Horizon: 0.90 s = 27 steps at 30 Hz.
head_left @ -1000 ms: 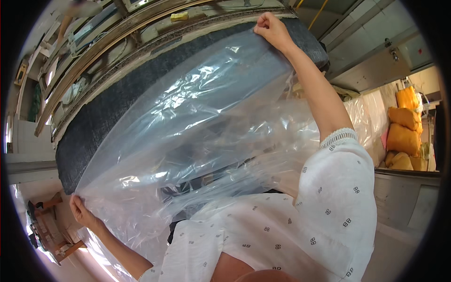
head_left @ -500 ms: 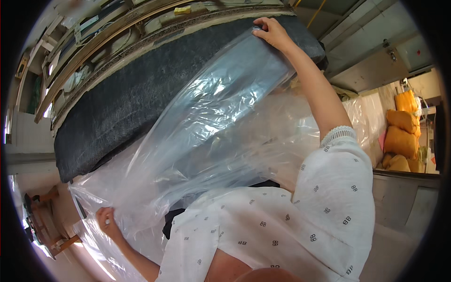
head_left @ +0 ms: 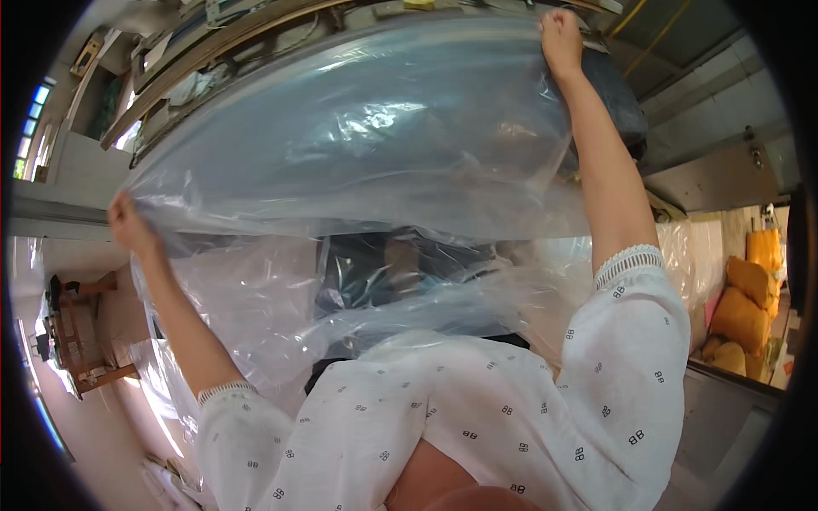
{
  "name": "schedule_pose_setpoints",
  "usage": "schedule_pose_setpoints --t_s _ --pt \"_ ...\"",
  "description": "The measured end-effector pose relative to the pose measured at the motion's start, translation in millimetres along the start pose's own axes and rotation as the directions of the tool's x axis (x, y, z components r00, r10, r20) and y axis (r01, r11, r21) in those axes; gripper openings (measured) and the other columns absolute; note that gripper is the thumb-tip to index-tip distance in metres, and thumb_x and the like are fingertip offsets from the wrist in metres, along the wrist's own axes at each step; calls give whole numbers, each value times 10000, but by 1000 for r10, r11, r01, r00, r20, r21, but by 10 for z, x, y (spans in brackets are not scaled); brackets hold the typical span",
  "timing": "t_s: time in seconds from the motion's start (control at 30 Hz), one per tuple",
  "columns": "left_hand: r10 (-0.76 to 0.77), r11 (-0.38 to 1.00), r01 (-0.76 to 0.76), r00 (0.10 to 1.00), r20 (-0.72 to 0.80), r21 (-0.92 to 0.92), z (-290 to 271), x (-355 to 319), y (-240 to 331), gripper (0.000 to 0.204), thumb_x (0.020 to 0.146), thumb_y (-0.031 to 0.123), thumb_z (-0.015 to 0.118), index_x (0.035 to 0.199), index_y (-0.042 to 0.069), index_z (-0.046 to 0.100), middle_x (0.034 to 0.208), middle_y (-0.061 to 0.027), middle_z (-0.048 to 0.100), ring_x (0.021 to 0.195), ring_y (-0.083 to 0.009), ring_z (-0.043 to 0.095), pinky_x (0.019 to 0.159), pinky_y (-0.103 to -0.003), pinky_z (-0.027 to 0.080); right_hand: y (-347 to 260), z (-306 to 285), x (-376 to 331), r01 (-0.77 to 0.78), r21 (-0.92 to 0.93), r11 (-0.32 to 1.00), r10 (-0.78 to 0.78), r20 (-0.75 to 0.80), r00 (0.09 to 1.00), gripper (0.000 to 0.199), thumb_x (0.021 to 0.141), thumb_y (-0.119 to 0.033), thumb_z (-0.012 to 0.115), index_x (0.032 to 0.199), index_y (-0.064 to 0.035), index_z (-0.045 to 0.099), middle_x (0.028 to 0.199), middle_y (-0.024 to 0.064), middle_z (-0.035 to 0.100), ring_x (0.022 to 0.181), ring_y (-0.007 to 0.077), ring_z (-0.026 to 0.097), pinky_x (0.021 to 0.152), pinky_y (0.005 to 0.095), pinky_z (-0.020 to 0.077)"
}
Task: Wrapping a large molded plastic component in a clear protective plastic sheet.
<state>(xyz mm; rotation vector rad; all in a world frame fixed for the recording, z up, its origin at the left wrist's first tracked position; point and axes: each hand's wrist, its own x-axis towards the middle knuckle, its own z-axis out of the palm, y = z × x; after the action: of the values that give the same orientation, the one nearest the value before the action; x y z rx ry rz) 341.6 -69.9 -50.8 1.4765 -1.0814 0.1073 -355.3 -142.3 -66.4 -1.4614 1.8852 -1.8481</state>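
A large clear plastic sheet (head_left: pixel 375 145) is stretched out in front of me, over a long dark grey slab (head_left: pixel 618 94) that shows through it and past its right edge. My left hand (head_left: pixel 129 223) pinches the sheet's left edge at mid height. My right hand (head_left: pixel 561 38) grips the sheet's upper right corner, arm stretched far up. More of the plastic hangs in loose folds (head_left: pixel 341 298) toward my body. My white patterned sleeves fill the lower part of the view.
Metal rails and frames (head_left: pixel 213 47) run along the top left. Yellow sacks (head_left: pixel 750 298) are piled at the right edge beside a grey metal ledge (head_left: pixel 724 183). A wooden stand (head_left: pixel 81 341) sits on the floor at the lower left.
My left hand has risen from low at the left, lifting the sheet's edge. The plastic now spreads across the dark slab, covering most of it. My right hand has kept its grip up high.
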Motion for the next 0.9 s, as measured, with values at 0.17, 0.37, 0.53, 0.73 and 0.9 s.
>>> schedule_pose_setpoints --t_s 0.17,0.37,0.53,0.73,0.9 --pt "-92 990 65 970 223 125 668 168 -601 310 831 339 614 906 44 673 840 -39 644 776 -110 552 749 -240 419 278 250 -2 -18 89 996 16 22 1000 168 794 -220 631 846 -60 634 808 52 601 774 160 568 709 294 444" --pt "-122 992 115 967 225 41 1155 408 -551 311 791 310 657 946 41 681 848 -34 653 778 -108 562 734 -229 419 526 223 310 12 -194 981 6 89 996 192 778 -239 643 844 -59 640 845 54 566 771 183 551 738 309 433" --pt "-177 982 156 952 251 102 1258 385 -342 338 758 311 677 944 28 668 818 -51 646 775 -122 567 740 -238 422 422 181 302 84 -324 942 -55 99 994 258 766 -272 649 882 -48 596 947 104 486 865 219 496 802 322 400" --pt "-119 932 54 980 162 358 1155 485 -559 297 752 274 673 834 6 573 727 -41 560 676 -133 531 674 -249 432 335 291 276 3 -403 915 0 7 1000 344 798 -237 603 945 16 422 1064 180 378 1000 308 385 896 367 318" --pt "-404 860 466 870 281 -207 1102 483 -582 246 801 233 621 910 27 540 790 -42 526 637 -112 493 557 -227 426 539 143 433 -53 -334 941 26 -82 996 337 849 -291 515 917 33 454 1042 208 406 1023 335 380 926 391 285"
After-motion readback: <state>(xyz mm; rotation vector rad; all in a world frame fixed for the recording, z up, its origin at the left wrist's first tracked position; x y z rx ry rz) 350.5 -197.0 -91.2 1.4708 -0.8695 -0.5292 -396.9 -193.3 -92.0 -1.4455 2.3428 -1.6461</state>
